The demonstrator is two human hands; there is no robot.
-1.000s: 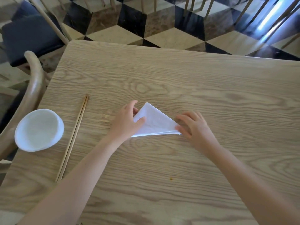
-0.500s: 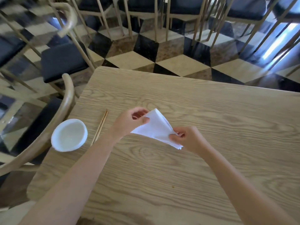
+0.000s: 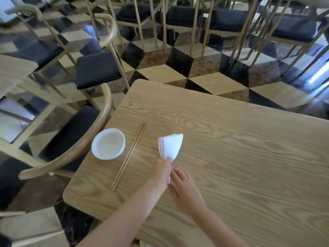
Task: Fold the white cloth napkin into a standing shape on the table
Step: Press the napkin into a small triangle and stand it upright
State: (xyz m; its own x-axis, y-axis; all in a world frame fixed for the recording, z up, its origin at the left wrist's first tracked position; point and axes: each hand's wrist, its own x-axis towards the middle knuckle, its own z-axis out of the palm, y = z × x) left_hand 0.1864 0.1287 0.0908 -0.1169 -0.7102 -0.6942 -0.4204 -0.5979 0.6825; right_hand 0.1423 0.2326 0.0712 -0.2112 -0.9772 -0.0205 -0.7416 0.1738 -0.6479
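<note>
The white cloth napkin (image 3: 170, 146), folded into a cone-like wedge, is held up above the wooden table (image 3: 249, 166), its wide rounded end pointing away from me. My left hand (image 3: 162, 169) grips the narrow near end of the napkin. Right beside it, my right hand (image 3: 185, 188) pinches the napkin's lower tip between thumb and fingers. The part of the cloth inside both hands is hidden.
A white bowl (image 3: 108, 143) stands near the table's left edge, with a pair of wooden chopsticks (image 3: 128, 156) lying between it and the napkin. A curved wooden chair (image 3: 74, 139) with a dark seat is tucked against the left side. More chairs stand beyond on the checkered floor.
The napkin lay flat as a triangle, then both hands lifted it off the table and turned it upright. My hands came together at its near end. The camera view tilted up.
</note>
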